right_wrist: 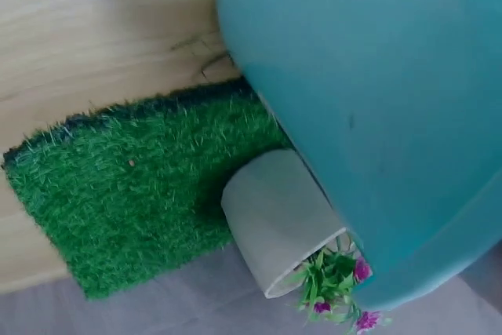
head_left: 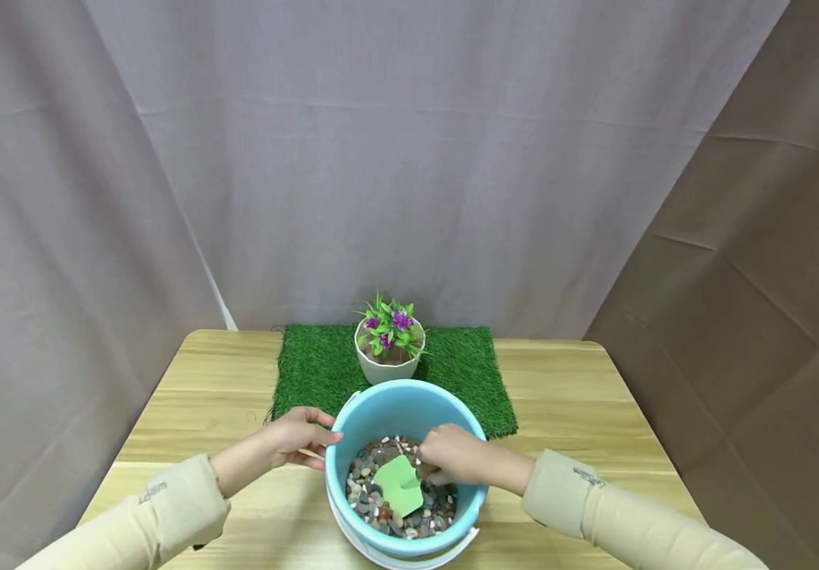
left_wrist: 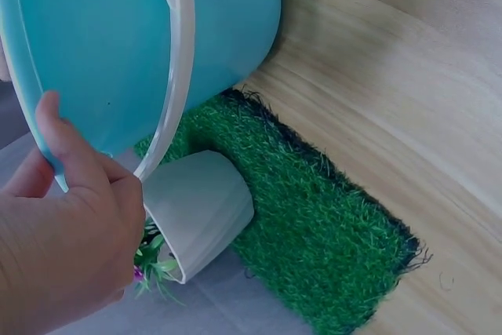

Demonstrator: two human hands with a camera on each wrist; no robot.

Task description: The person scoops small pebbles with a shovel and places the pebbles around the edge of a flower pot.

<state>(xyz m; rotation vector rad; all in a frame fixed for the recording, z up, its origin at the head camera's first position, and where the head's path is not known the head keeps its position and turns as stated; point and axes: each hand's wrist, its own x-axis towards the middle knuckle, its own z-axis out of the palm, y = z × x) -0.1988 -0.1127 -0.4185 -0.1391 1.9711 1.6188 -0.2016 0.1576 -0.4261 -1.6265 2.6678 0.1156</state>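
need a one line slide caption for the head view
Left hand holding a blue bucket by its rim, right hand gripping a green shovel among the pebbles inside.

Inside the blue bucket (head_left: 402, 408), you have room along the far wall and between the left rim and the green scoop (head_left: 398, 483); your right hand (head_left: 455, 453) and forearm block the right side, and pebbles (head_left: 363, 492) cover the bottom. Your left hand (head_left: 302, 435) pinches the left rim, so that edge is taken (the white handle (left_wrist: 179, 60) runs down the outside there too). Behind the bucket, the flowerpot (head_left: 388, 370) obstructs you; over the grass mat (head_left: 462, 364) to either side of it a hand could pass, backed by the grey curtain (head_left: 409, 158).
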